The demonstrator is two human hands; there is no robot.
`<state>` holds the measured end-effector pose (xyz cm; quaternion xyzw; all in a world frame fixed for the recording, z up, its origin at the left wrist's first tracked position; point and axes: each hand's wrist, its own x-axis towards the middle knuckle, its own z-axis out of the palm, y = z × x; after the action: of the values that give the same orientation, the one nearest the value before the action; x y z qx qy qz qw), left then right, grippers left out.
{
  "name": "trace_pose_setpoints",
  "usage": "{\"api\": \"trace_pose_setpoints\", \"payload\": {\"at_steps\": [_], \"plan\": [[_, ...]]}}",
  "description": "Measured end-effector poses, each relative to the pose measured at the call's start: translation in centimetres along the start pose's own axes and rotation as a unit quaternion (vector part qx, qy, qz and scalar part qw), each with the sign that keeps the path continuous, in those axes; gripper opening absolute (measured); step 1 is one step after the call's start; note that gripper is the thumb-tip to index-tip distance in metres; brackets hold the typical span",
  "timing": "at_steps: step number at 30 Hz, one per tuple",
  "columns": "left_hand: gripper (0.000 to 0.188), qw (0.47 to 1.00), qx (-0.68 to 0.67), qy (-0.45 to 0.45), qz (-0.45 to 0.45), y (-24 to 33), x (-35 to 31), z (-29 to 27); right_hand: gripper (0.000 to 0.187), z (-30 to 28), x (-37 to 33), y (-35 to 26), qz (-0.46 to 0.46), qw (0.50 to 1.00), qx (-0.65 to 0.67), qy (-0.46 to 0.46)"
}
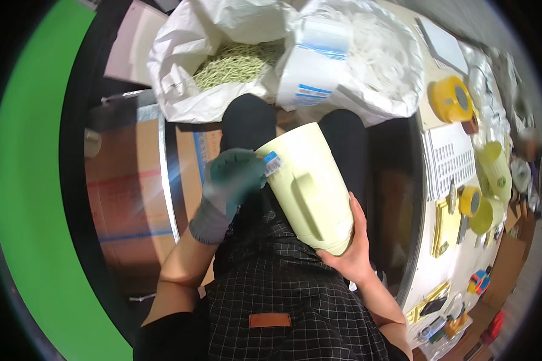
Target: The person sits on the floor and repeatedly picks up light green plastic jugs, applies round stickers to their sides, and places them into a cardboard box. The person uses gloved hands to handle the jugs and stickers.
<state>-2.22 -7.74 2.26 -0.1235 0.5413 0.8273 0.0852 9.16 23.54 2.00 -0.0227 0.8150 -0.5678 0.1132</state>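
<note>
A pale yellow plastic jug-shaped shell (312,180), with a long raised handle-like part on the side facing me, lies tilted over my lap between my knees. Its wide end points away from me. My bare right hand (350,248) is closed round its narrow lower end. Beside the wide rim is my left hand (232,175), in a grey and green glove and smeared by motion. Its fingertips are close to a small blue and white label (273,163) at the shell's edge. Whether they touch or hold the label is hidden by the blur.
Beyond my knees stand two white sacks, one with thin pale green pieces (241,65), the other with whitish translucent pieces (379,54). Cardboard boxes (126,192) are at left. The table at right bears tape rolls (450,99), a printed sheet (450,157) and yellow cups (486,215).
</note>
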Motion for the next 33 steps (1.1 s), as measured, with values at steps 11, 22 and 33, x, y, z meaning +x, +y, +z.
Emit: {"api": "trace_pose_setpoints", "payload": {"at_steps": [11, 22, 33], "plan": [[0.023, 0.994, 0.06, 0.017, -0.091, 1.3, 0.1, -0.7, 0.128, 2.2, 0.6, -0.3, -0.133, 0.976, -0.166, 0.041], [0.036, 0.88, 0.458, 0.059, 0.107, -0.4, -1.1, -1.7, 0.118, 0.1, 1.0, -0.6, -0.094, 0.991, -0.088, 0.019], [0.048, 0.818, 0.545, -0.18, -0.047, -2.0, -4.6, -0.4, 0.044, -3.6, 14.2, -5.6, -0.031, 0.989, -0.116, 0.082]]}}
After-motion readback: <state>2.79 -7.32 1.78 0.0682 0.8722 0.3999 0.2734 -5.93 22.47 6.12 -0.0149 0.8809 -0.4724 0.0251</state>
